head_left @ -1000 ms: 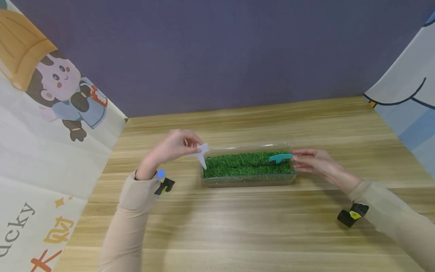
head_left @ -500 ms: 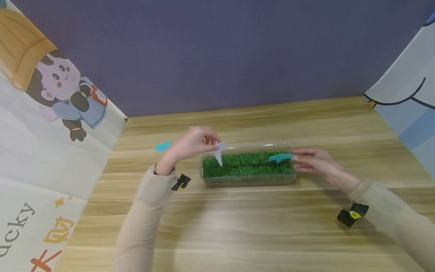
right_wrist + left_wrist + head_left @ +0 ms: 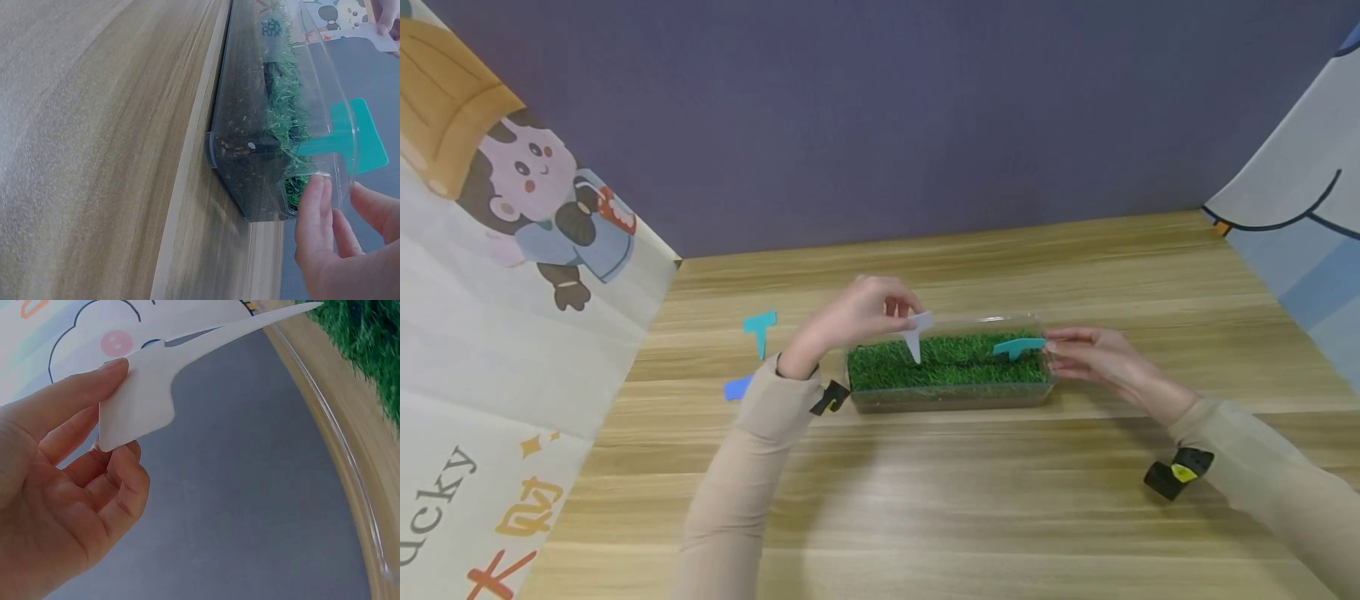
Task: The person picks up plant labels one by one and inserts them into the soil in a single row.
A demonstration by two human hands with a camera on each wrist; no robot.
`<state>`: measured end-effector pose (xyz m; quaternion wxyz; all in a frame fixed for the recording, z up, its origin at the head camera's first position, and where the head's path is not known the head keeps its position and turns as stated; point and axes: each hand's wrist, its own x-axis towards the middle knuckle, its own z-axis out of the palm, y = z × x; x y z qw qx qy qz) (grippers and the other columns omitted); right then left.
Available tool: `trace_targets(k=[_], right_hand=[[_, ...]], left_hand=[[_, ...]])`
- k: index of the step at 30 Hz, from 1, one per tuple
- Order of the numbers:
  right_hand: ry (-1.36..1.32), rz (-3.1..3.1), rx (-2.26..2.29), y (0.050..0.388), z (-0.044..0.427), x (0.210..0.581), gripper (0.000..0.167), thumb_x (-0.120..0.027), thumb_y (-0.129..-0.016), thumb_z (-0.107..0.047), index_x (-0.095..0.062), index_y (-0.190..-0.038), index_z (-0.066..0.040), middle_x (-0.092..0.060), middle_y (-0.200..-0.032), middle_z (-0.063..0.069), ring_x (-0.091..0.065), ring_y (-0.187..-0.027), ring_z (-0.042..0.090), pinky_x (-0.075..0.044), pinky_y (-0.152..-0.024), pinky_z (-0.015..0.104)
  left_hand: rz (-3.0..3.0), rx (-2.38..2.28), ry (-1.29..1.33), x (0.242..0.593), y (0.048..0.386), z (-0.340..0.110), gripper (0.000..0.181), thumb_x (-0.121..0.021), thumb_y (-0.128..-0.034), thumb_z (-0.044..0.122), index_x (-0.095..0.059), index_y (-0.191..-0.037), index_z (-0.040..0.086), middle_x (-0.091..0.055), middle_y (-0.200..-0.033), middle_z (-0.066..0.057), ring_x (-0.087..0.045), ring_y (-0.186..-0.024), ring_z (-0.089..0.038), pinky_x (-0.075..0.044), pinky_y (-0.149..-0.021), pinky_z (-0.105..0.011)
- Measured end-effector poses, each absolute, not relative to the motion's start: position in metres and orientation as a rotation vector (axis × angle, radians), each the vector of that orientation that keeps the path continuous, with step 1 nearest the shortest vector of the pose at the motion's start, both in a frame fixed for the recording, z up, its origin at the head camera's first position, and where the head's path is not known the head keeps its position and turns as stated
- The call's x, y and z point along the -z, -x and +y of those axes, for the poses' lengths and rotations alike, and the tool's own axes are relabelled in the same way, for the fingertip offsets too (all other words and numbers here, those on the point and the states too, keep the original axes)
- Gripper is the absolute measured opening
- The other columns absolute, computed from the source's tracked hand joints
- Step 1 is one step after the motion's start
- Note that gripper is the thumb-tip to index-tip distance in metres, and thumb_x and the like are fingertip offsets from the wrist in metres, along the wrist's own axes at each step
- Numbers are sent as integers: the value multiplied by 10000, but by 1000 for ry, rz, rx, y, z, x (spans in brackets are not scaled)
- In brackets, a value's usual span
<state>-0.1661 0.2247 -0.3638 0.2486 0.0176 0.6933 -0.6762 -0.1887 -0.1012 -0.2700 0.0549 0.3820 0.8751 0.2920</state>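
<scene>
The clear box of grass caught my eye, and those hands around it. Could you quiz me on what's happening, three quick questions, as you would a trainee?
1. Multiple choice: what does the left hand pinch?
A) a spoon
B) a white tag
C) a pen

2. True or false: the standing teal tag in the grass is nearer the left hand than the right hand.

3. Fill in: on the table, near the loose teal tag, lies a partly hidden piece coloured ____.

Key:
1. B
2. False; it is right by the right hand.
3. Blue
</scene>
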Motion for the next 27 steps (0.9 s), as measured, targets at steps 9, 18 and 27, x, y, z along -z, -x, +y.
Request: trace_targets(k=[9,18,27], right_hand=[[-51,1906,1820,168,225,365,669,-609,-833,-174,-235,-1318,95,-624,-928,-25,-610,-860,122,-476,-819,270],[-58,1906,1817,168,225,366,679,-611,-831,-180,-228,-1323,90,-627,-925,-25,-612,-857,127,-477,-816,272],[-53,1911,1823,168,226,366,681,-616,-827,-177,-230,-1317,97,-627,-925,-19,-613,-856,130,-478,-813,271]], left_hand=[[2635,-861,-1174,274,193,-80,130,-630,-806,76,-662,-928,43,-578,-728,-11,-495,-624,-114,-417,-552,-185],[2602,-832,-1201,281,199,-62,124,-623,-806,60,-658,-920,31,-579,-702,-16,-478,-584,-94,-398,-523,-159],[2608,-776,-1228,285,200,-49,134,-628,-810,83,-662,-935,49,-599,-716,-18,-493,-590,-90,-389,-530,-150]])
